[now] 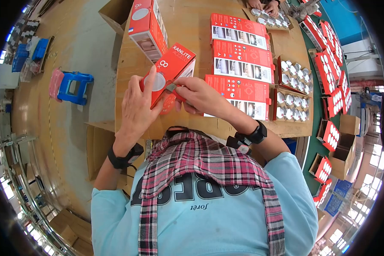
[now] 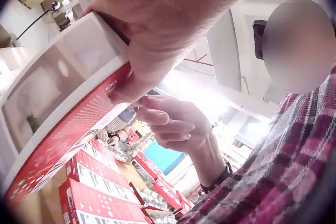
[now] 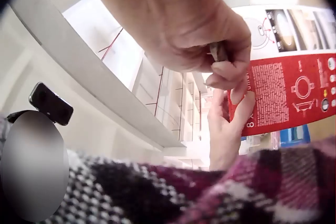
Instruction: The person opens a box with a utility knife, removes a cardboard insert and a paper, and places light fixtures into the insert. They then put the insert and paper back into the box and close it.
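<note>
Head view has the red box [image 1: 175, 59] held over the table's [image 1: 192, 25] near edge, left hand [image 1: 136, 106] wrapped round it, right hand [image 1: 200, 96] pinching what looks like its end flap, so closing's probably nearly done; shut boxes [image 1: 243, 59] lie just right, lamp trays [image 1: 292, 72] beyond, nothing really blocking.

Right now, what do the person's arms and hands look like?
The left grip and right grip are bare hands, no gloves. A black strap circles each wrist, left strap and right strap, each with a small black box attached. Light blue sleeves cover the upper arms; the forearms are bare.
</note>
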Action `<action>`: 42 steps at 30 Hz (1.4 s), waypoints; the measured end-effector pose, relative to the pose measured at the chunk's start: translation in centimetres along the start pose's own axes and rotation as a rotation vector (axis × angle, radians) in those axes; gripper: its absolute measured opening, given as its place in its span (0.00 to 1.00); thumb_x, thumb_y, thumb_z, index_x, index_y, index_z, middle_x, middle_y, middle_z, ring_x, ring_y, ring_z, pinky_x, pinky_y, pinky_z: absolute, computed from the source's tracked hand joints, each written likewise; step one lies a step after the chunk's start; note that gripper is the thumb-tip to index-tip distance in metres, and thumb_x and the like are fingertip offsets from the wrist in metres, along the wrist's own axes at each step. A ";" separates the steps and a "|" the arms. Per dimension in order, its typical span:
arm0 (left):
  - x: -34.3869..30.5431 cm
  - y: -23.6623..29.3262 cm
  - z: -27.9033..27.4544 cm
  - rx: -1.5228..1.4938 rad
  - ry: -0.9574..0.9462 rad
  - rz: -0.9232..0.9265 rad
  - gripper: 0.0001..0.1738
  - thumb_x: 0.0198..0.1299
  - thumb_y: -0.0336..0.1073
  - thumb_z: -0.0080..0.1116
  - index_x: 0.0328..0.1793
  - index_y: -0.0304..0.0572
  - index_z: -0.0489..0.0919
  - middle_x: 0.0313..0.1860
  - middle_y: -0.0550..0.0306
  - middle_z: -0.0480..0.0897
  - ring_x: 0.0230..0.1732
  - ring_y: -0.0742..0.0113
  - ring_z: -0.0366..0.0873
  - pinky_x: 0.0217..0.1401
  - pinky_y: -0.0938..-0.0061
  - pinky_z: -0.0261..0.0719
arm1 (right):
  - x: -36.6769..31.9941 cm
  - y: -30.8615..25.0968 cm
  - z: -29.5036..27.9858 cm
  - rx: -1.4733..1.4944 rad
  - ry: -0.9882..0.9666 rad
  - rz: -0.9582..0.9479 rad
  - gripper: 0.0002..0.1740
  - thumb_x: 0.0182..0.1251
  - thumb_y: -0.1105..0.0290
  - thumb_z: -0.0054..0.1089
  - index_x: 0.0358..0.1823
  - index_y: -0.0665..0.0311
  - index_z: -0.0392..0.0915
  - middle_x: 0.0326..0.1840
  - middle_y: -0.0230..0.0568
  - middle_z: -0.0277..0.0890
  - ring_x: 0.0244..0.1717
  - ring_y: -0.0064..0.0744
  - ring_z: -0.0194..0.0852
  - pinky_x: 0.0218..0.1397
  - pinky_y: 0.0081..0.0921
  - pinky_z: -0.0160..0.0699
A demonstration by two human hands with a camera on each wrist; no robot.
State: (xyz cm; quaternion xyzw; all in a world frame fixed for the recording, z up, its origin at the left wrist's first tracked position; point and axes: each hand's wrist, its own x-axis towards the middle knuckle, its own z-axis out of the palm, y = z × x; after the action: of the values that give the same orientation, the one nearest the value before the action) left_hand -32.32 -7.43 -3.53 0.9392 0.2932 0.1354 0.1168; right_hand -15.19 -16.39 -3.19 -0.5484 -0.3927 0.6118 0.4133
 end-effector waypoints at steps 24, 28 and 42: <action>-1.3 -5.4 -3.0 0.026 -0.040 0.122 0.40 0.46 0.24 0.58 0.69 0.55 0.64 0.70 0.54 0.59 0.71 0.50 0.51 0.73 0.54 0.44 | -0.4 0.7 -3.6 -0.236 0.326 -0.209 0.24 0.61 0.53 0.59 0.45 0.68 0.71 0.30 0.32 0.67 0.32 0.19 0.63 0.36 0.20 0.64; -4.6 -3.4 -1.1 -0.309 0.284 -0.188 0.43 0.50 0.27 0.57 0.73 0.48 0.52 0.74 0.48 0.48 0.74 0.51 0.46 0.74 0.56 0.43 | 1.6 3.1 -1.4 -0.272 0.272 -0.103 0.32 0.56 0.44 0.62 0.43 0.70 0.72 0.24 0.32 0.63 0.29 0.22 0.62 0.31 0.24 0.62; -3.9 1.2 1.9 -1.174 0.533 -0.582 0.51 0.57 0.39 0.55 0.75 0.40 0.31 0.73 0.44 0.42 0.77 0.59 0.34 0.74 0.66 0.37 | 1.5 3.3 -1.1 -0.270 0.226 -0.105 0.35 0.56 0.43 0.61 0.47 0.71 0.71 0.28 0.34 0.67 0.33 0.23 0.65 0.36 0.22 0.65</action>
State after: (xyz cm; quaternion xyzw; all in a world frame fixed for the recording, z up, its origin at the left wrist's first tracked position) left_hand -34.21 -10.91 -5.67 0.5395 0.4295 0.4596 0.5597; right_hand -14.45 -16.10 -6.86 -0.6430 -0.4502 0.4656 0.4087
